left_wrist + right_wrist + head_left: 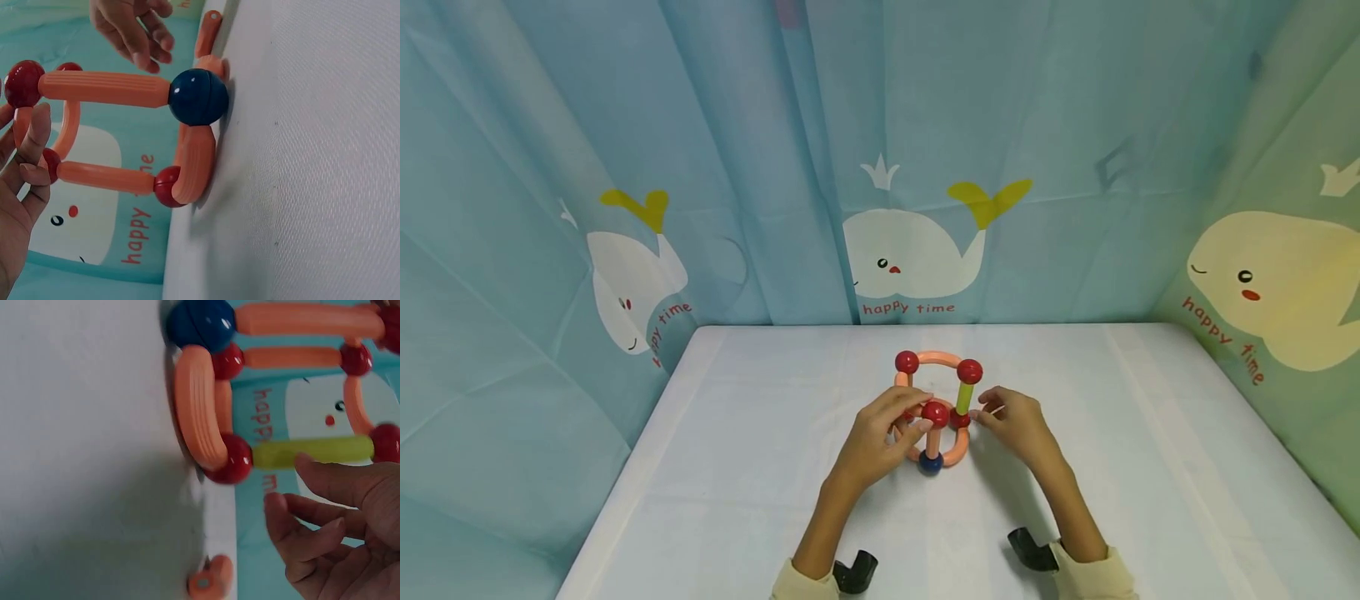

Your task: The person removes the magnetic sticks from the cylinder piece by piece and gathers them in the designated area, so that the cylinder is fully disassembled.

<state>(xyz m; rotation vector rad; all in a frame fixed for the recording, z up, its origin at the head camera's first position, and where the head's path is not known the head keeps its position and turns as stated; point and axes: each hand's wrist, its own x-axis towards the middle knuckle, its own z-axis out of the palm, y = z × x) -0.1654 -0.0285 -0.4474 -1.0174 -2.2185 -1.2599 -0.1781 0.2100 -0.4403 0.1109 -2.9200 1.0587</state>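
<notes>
The toy frame (933,442) of balls and sticks stands on the white table (700,467), a blue ball (931,463) at its near foot; the left hand (872,437) pinches an upper curved stick (21,119) beside a red ball (25,84), while the right hand (1018,423), loosely bent and holding nothing, is by the green stick (325,450), contact unclear

Cream sleeves (1093,577), black elbow-shaped wrist pieces (856,573)

Two hands (872,440) (1018,425), five red balls (970,371), one blue ball (931,463), two straight orange rods (105,86), one lime rod (965,398); three whale prints (917,258).
</notes>
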